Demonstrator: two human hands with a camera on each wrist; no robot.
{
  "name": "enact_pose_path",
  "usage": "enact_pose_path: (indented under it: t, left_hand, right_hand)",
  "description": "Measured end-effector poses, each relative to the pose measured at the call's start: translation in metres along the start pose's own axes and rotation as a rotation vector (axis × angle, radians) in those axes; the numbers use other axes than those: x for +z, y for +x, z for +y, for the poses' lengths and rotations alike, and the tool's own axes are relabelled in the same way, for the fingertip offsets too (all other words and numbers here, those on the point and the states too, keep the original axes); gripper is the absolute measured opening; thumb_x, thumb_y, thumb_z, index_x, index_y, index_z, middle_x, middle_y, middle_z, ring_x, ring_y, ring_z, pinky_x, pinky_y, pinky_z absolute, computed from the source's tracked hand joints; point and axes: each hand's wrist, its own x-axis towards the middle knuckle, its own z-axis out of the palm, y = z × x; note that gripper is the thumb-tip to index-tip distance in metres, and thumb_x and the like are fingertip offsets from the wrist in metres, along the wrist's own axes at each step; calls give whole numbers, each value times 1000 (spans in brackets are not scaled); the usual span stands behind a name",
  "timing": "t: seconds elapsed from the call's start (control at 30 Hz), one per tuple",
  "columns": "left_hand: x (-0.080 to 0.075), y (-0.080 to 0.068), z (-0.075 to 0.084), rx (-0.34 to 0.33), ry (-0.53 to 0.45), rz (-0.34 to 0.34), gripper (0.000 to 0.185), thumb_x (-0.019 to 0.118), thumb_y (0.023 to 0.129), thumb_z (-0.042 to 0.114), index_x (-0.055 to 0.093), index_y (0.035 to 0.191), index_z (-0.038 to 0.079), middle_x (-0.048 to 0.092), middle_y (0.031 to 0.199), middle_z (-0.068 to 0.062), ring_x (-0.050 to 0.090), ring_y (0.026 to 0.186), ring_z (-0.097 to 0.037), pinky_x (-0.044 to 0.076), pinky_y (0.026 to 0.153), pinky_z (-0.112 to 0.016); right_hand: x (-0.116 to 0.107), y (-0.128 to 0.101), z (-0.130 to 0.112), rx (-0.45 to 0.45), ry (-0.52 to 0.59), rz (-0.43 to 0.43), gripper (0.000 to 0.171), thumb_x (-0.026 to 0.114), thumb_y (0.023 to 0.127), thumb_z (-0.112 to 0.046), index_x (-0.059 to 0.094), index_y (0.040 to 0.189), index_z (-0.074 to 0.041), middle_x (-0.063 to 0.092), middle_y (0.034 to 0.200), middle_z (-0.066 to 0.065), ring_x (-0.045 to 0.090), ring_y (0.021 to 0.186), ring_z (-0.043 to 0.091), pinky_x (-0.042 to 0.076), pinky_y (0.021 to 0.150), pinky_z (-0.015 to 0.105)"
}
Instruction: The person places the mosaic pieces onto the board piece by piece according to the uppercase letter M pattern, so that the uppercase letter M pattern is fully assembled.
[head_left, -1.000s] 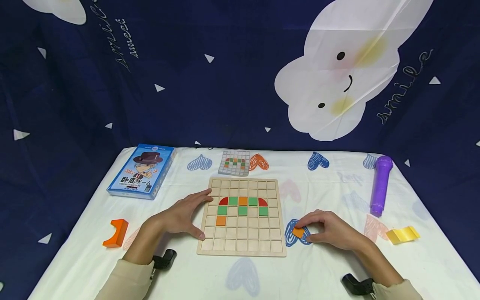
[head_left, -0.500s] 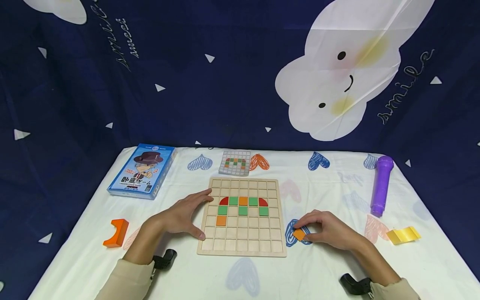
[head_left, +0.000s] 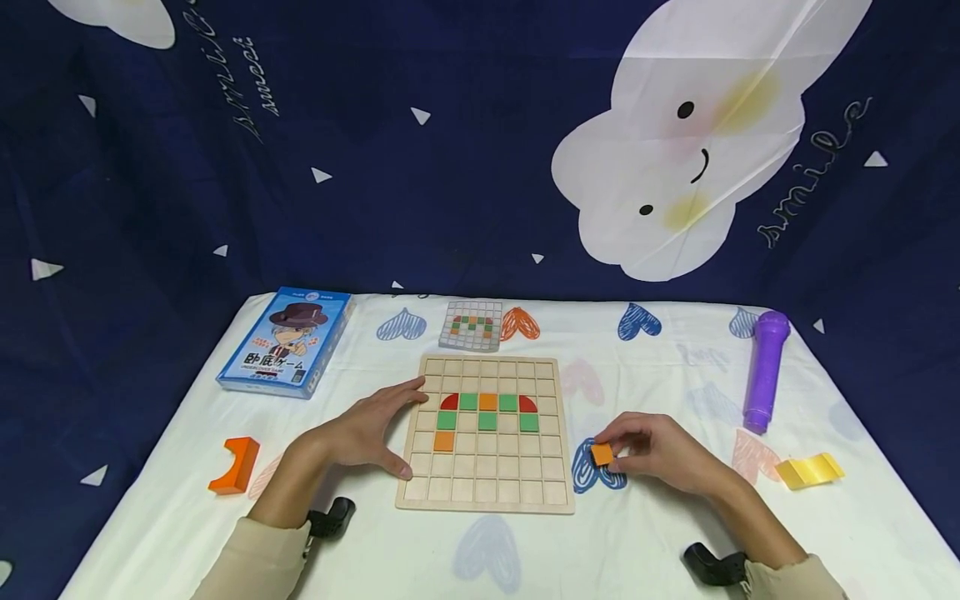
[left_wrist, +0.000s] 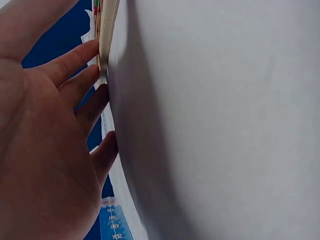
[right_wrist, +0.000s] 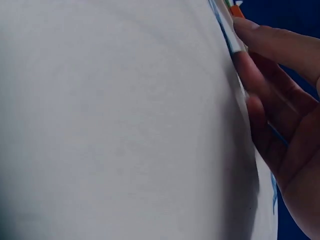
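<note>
Orange tile (head_left: pixel 602 454) lifted, pinched by right hand (head_left: pixel 660 460), left hand (head_left: pixel 363 431) spread against board (head_left: pixel 486 492)

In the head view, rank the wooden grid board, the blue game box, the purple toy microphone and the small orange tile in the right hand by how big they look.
1. wooden grid board
2. blue game box, though it lies farther back, so its true size is less sure
3. purple toy microphone
4. orange tile, pinched by the right hand

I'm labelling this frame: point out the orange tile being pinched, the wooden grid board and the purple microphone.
orange tile (head_left: pixel 602 454), head view, its face.
wooden grid board (head_left: pixel 485 492), head view, bare bottom row.
purple microphone (head_left: pixel 762 383), head view, handle.
</note>
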Motion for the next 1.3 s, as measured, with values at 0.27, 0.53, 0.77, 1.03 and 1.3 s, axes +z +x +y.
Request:
enact_pose_path:
  t: [0.27, 0.53, 0.77, 1.03, 1.3]
  left_hand:
    - [0, 0, 0, -5, -5, -5, 106, 93, 64, 48, 44, 152, 12, 23, 171, -11, 26, 155, -43, 26, 118, -73]
    - [-1, 0, 2, -11, -20, -10, 105, 92, 64, 47, 45, 151, 13, 23, 171, -11, 26, 155, -43, 26, 119, -72]
    - [-1, -1, 1, -5, -16, -8, 106, 93, 64, 46, 44, 152, 11, 23, 171, -12, 25, 155, -43, 26, 118, -73]
    - [-1, -1, 1, -7, -10, -9, 106, 93, 64, 47, 44, 152, 11, 23, 171, -12, 26, 155, -43, 26, 118, -72]
    - [-1, 0, 1, -9, -7, -11, 107, 93, 64, 48, 43, 152, 12, 22, 172, -11, 25, 156, -43, 25, 118, -73]
  right_hand:
    - [-4, 4, -4, -18, 30, 31, 30, 79, 84, -1, 74, 112, -10, 75, 107, 7, 69, 88, 1, 60, 77, 20]
    - [-3, 7, -8, -23, 35, 47, 23, 79, 85, -5, 76, 108, -11, 76, 107, 8, 70, 88, 4, 59, 76, 20]
    - [1, 13, -9, -32, 35, 48, 21, 81, 86, -15, 79, 106, -11, 77, 110, 11, 69, 97, -2, 60, 79, 19]
    - [9, 20, -10, -24, 35, 53, 21, 81, 86, -17, 80, 107, -12, 77, 110, 7, 68, 100, -1, 59, 80, 18]
    - [15, 30, -14, 3, 17, 45, 24, 81, 87, -21, 80, 110, -13, 76, 114, 6, 67, 101, 0, 59, 81, 19]
